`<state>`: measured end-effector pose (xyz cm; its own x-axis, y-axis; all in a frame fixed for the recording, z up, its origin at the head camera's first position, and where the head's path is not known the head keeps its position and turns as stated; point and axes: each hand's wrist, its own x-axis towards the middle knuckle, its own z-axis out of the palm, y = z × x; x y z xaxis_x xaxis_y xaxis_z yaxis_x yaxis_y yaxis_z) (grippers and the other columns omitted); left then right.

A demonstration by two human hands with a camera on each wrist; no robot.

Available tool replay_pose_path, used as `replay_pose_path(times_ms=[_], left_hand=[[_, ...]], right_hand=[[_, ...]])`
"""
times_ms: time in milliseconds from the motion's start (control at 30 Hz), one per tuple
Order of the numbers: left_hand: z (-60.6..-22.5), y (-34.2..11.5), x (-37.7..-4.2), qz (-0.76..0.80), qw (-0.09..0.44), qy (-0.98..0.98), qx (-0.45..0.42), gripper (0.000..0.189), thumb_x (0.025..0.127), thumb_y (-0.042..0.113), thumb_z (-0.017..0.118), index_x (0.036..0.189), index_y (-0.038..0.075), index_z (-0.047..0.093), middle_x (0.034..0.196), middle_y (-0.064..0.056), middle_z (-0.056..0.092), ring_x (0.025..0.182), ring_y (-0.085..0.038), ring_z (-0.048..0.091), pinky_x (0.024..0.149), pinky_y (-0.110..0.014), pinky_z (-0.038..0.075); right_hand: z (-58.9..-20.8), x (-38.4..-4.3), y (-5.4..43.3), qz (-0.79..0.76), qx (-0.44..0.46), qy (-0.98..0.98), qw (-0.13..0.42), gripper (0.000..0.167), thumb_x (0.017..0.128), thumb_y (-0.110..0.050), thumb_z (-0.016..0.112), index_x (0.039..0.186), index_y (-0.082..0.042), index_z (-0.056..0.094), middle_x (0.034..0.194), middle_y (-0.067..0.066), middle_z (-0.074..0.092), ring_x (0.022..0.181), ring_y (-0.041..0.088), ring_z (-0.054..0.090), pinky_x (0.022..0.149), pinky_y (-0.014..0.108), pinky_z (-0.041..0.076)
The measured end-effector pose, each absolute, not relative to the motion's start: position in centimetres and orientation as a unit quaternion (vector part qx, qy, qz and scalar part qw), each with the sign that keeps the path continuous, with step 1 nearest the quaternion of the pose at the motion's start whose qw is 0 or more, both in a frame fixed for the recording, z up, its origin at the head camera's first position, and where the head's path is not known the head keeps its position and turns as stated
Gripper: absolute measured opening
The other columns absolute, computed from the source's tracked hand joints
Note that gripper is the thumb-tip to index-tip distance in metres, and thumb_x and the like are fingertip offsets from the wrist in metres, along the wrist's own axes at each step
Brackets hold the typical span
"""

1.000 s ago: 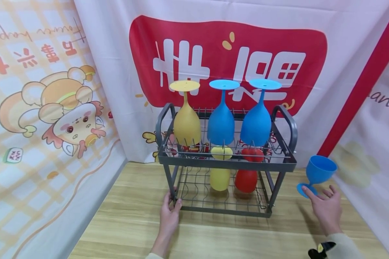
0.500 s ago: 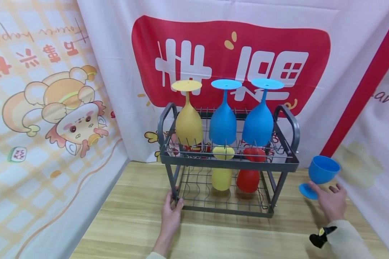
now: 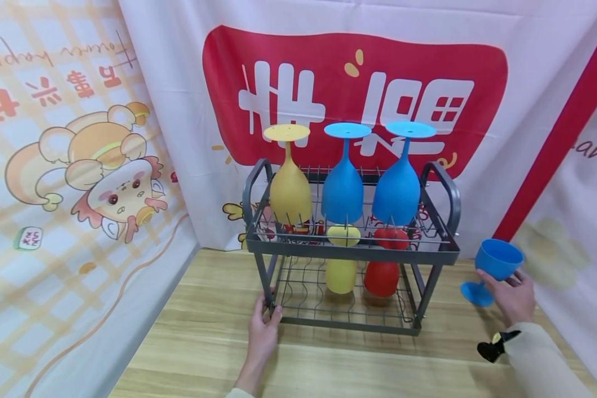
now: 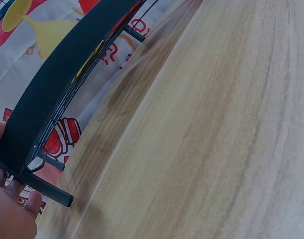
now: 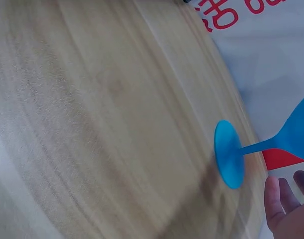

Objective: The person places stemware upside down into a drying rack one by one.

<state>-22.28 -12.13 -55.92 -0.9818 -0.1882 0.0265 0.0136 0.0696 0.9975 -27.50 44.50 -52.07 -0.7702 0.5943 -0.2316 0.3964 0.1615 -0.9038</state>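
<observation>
A dark grey two-tier dish rack [image 3: 350, 254] stands on the table, its lower front left corner held by my left hand [image 3: 263, 331]. In the left wrist view, the thumb lies against the outside of the rack's frame [image 4: 47, 84] and the fingers curl underneath. At the right, a blue goblet [image 3: 499, 260] stands upright on its round foot [image 5: 230, 154]. My right hand [image 3: 514, 298] is beside its bowl, thumb at the bowl's lower edge in the head view. In the right wrist view, the fingers [image 5: 272, 196] are spread and apart from the goblet.
Upside-down on the rack's top tier stand a yellow goblet [image 3: 290, 193] and two blue goblets [image 3: 342, 193]. The lower tier carries a light yellow goblet [image 3: 341, 276] and a red goblet [image 3: 381, 279]. Printed cloth [image 3: 164, 55] hangs behind the wooden table [image 3: 189, 320] and at both sides.
My right hand has moved from the blue goblet's foot up toward its bowl. My left hand keeps its hold on the rack. The head view has shifted slightly.
</observation>
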Motion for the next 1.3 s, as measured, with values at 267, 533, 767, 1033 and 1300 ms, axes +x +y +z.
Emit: replay_pose_path(times_ms=[267,533,767,1033,1300], left_hand=[[-55.7,-12.1,-22.0,-0.678,0.081,-0.729,0.057,0.055,0.105,0.010,0.061,0.158,0.017,0.047,0.164,-0.022,0.045,0.128,-0.042,0.061,0.086,-0.030,0.054],[-55.6,-11.7,-21.8,-0.675,0.087,-0.731,0.046,0.054,0.106,0.012,0.060,0.157,0.022,0.048,0.166,-0.022,0.042,0.146,-0.051,0.047,0.109,-0.058,0.053],[-55.6,-11.9,-21.9,-0.676,0.089,-0.730,0.052,0.055,0.105,0.010,0.060,0.158,0.017,0.047,0.164,-0.022,0.044,0.139,-0.048,0.055,0.102,-0.048,0.057],[-55.7,-12.0,-21.9,-0.674,0.090,-0.732,0.050,0.054,0.105,0.012,0.061,0.157,0.017,0.047,0.164,-0.021,0.045,0.143,-0.048,0.052,0.107,-0.053,0.054],[-55.7,-12.0,-21.9,-0.670,0.090,-0.735,0.051,0.055,0.105,0.014,0.062,0.158,0.018,0.046,0.164,-0.020,0.046,0.144,-0.046,0.051,0.105,-0.049,0.054]], right_hand=[[-51.4,-27.9,43.7,0.585,-0.321,-0.739,0.096,0.117,0.091,-0.063,0.071,0.172,-0.016,0.001,0.179,0.020,0.005,0.163,0.052,0.012,0.126,0.075,0.019],[-51.4,-27.7,44.2,0.618,-0.301,-0.721,0.080,0.120,0.088,-0.065,0.075,0.172,-0.024,-0.001,0.179,0.018,0.003,0.162,0.052,0.017,0.123,0.074,0.029],[-51.9,-27.4,43.5,0.599,-0.271,-0.746,0.105,0.110,0.093,-0.060,0.072,0.172,-0.025,0.005,0.180,0.017,0.010,0.162,0.046,0.019,0.128,0.069,0.025],[-52.2,-25.2,42.7,0.593,-0.244,-0.760,0.102,0.103,0.098,-0.056,0.068,0.170,-0.026,0.000,0.179,0.018,0.009,0.155,0.045,0.024,0.125,0.069,0.031],[-51.2,-22.9,41.4,0.574,-0.245,-0.776,0.086,0.111,0.097,-0.058,0.068,0.170,-0.021,-0.007,0.179,0.022,0.008,0.155,0.046,0.027,0.122,0.057,0.043]])
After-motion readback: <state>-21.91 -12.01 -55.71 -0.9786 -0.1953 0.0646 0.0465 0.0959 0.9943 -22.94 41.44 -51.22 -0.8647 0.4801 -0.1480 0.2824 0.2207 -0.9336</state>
